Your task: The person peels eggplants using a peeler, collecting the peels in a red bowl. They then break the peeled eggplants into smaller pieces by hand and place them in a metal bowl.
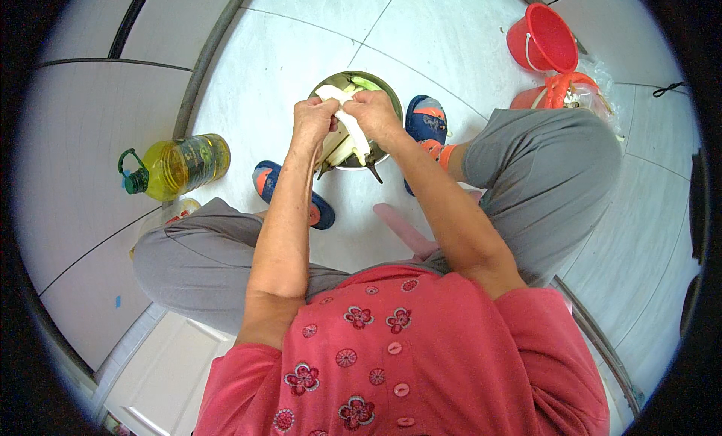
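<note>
My left hand and my right hand both grip a pale, peeled eggplant over a round metal basin. Its upper end sticks out beyond my fingers, and the dark stem end hangs toward me over the near rim. Thumbs and fingertips meet close together on its flesh; whether it is split there I cannot tell. Below lie more pale peeled eggplant pieces, one with a dark stem. A green vegetable piece shows at the basin's far side. My hands hide part of the contents.
Blue slippers flank the basin. At left a large bottle of yellow oil lies on its side. A red bucket stands at far right, beside a second red container with a plastic bag. Cabinet fronts border the left.
</note>
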### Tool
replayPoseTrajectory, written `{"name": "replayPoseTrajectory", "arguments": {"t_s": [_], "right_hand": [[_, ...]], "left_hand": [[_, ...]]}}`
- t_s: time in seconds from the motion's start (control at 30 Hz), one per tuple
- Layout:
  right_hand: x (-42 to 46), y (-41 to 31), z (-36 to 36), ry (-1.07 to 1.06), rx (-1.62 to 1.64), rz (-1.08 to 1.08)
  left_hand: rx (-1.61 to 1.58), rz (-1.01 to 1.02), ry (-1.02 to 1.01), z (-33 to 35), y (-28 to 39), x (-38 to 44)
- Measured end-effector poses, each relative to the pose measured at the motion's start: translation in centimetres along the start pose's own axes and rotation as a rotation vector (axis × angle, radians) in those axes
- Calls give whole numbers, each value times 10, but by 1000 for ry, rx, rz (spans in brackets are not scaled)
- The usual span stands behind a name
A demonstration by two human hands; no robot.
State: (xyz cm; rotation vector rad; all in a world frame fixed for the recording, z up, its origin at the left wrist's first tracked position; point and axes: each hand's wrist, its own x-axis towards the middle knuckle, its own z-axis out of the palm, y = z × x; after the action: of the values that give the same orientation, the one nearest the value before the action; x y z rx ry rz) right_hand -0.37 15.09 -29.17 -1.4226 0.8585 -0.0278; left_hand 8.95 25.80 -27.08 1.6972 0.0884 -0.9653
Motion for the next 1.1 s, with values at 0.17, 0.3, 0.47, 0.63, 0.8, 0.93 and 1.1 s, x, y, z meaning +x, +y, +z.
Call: {"name": "replayPoseTrajectory", "arguments": {"t_s": [0.17,0.3,0.47,0.63,0.8,0.93,1.1], "right_hand": [[16,13,-13,201,279,96],[21,0,-54,208,682,180],[29,3,-66,391,788,189],[32,-3,-62,288,815,109],[25,-2,-50,-39,422,97],[16,0,-39,-227,307,72],[-5,-13,-23,-433,265,177]], "left_hand": [[-35,-43,0,-13,-11,7],[-137,-90,61,-39,-23,13],[-267,135,154,-45,-20,16],[-362,193,78,-38,-9,12],[-417,125,-76,-20,-4,1],[-552,126,-96,-11,5,0],[-661,180,-7,-8,9,5]]}}
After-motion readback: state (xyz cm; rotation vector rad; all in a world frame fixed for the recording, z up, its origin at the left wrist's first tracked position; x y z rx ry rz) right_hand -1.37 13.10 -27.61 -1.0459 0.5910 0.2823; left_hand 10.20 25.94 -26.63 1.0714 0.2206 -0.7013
